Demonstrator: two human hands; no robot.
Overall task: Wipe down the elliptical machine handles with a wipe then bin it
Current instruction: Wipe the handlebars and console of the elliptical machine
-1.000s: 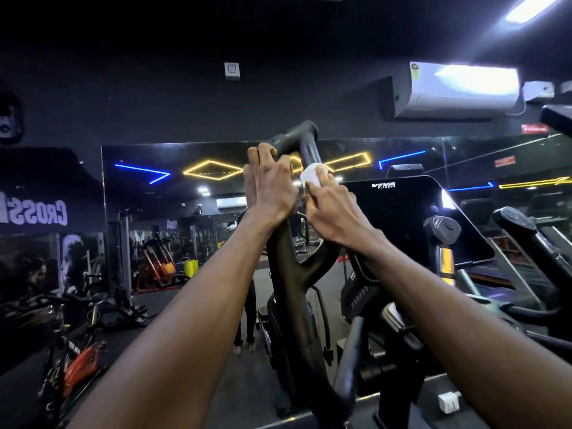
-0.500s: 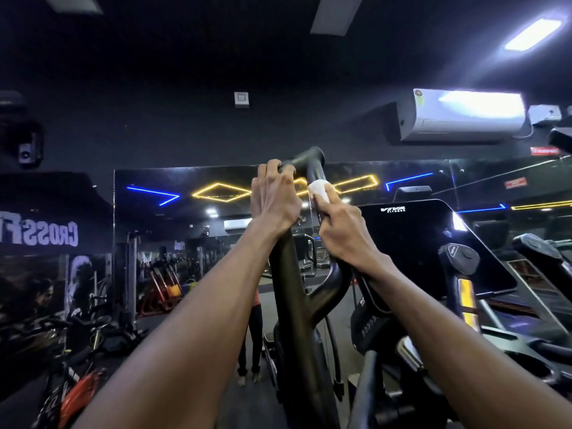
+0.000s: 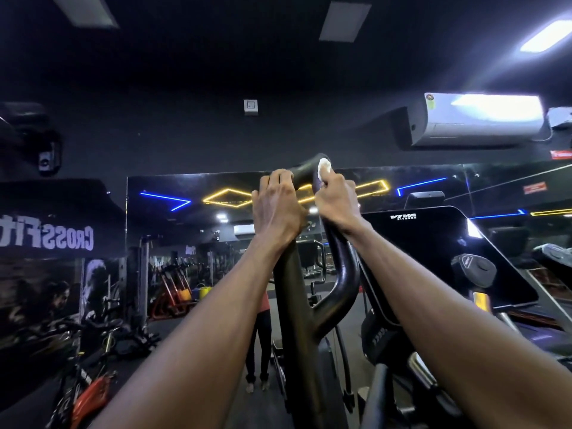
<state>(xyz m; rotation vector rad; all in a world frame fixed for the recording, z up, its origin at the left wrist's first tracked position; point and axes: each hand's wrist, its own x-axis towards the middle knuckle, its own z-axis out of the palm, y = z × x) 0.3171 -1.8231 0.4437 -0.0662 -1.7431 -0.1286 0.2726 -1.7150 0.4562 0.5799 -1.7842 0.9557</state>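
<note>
My left hand (image 3: 275, 209) curls its fingers (image 3: 276, 176) round the black curved elliptical handle (image 3: 305, 171). At its three o'clock, my right hand (image 3: 337, 202) pinches the crumpled white wipe (image 3: 324, 166) against the handle's top bend.

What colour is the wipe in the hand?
White; the wipe shows in the head view, held in the right hand.

Two hands (image 3: 278, 209) (image 3: 335, 198), one wipe (image 3: 324, 166), one handle (image 3: 305, 305)

Left hand (image 3: 276, 209): you grip the black handle (image 3: 305, 174) near its top.
Right hand (image 3: 335, 199): you press the white wipe (image 3: 324, 166) against it.
</note>
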